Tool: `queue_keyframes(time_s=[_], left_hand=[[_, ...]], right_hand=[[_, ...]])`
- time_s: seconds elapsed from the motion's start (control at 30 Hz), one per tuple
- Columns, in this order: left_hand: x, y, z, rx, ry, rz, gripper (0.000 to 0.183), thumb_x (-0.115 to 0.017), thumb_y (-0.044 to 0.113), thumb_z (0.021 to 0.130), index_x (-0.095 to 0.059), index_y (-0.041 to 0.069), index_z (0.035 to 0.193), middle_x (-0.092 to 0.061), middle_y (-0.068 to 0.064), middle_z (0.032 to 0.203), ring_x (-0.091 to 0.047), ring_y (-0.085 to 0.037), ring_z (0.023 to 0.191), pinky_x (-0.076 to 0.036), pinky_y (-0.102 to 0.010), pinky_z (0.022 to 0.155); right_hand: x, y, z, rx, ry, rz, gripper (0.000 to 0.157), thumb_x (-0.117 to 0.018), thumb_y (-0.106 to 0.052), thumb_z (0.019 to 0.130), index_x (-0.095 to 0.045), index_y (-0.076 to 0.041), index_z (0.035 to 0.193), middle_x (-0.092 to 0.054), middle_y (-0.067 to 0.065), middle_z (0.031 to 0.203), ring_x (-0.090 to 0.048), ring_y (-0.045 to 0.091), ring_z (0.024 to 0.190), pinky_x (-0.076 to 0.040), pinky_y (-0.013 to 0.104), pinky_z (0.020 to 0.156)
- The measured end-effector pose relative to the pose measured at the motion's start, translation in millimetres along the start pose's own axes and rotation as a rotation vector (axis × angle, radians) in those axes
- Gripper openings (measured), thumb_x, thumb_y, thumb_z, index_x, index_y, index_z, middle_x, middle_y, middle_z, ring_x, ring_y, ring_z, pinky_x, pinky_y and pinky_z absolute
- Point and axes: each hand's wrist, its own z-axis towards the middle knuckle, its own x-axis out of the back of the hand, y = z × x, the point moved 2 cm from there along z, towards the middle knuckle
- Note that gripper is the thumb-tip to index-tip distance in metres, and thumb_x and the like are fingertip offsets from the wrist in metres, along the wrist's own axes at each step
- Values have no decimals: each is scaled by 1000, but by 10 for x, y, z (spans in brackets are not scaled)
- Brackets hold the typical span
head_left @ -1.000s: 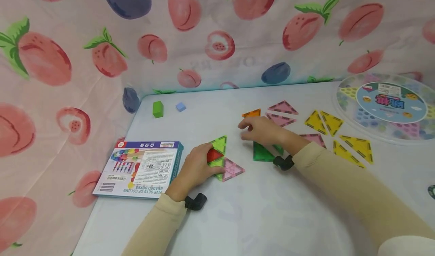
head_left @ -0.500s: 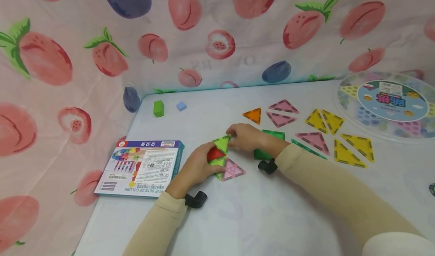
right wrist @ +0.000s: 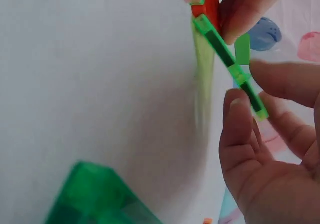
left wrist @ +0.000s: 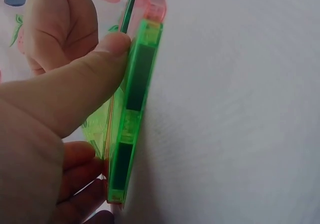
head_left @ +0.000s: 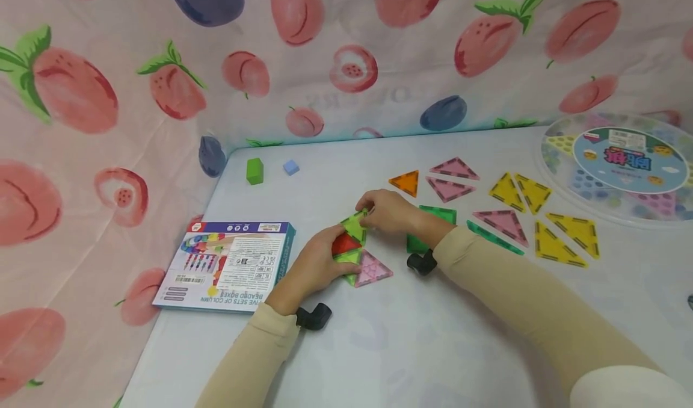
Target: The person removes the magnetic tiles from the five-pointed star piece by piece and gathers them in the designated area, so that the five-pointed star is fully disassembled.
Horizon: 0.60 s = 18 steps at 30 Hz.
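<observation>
My left hand [head_left: 318,263] holds a group of joined triangular magnetic tiles on the table. Its thumb lies along the edge of a near light-green tile [left wrist: 135,84], with the fingers at the far side. A red triangle tile [head_left: 342,245] sits between that one and a far light-green tile [head_left: 353,227]. A pink triangle tile [head_left: 372,269] joins the group on the right. My right hand [head_left: 391,213] pinches the outer corner of the far light-green tile, which slants up from the table in the right wrist view. The left fingers partly cover the red tile.
Dark green tiles [head_left: 437,213] lie under and beside the right wrist. Farther right are an orange triangle [head_left: 407,183], pink triangles [head_left: 453,168], yellow triangles [head_left: 560,245] and a round game box [head_left: 630,161]. At left are a flat box [head_left: 224,266], a green block [head_left: 255,171] and a blue block [head_left: 291,167].
My right hand has come left from above the dark green tiles and taken the far light-green tile's corner, which now tilts upward. The left hand stays in place.
</observation>
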Motion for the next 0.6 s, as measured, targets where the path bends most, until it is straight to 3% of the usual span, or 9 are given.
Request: queue_keyframes(time_s=[0.13, 0.27, 0.6], left_hand=[[4, -7, 3, -5, -1, 2, 84, -74, 47, 66, -38, 10, 133, -42, -3, 130, -41, -17, 110, -38, -34, 91], [-6, -13, 10, -9, -3, 3, 86, -74, 48, 66, -38, 10, 134, -42, -2, 131, -41, -17, 111, -37, -34, 92], [-17, -28, 1, 2, -2, 34, 86, -74, 47, 67, -37, 9, 135, -40, -3, 134, -39, -18, 117, -35, -33, 94]], right_hand=[[-26, 10, 20, 3, -24, 30, 24, -65, -17, 82, -57, -17, 105, -55, 3, 97, -50, 20, 81, -47, 27, 66], [14, 37, 12, 20, -2, -11, 23, -65, -18, 82, -59, -18, 104, -57, 0, 96, -50, 19, 82, -46, 26, 68], [400, 349, -53, -26, 143, -51, 31, -63, -18, 82, -58, -11, 111, -57, 8, 108, -50, 22, 97, -42, 38, 80]])
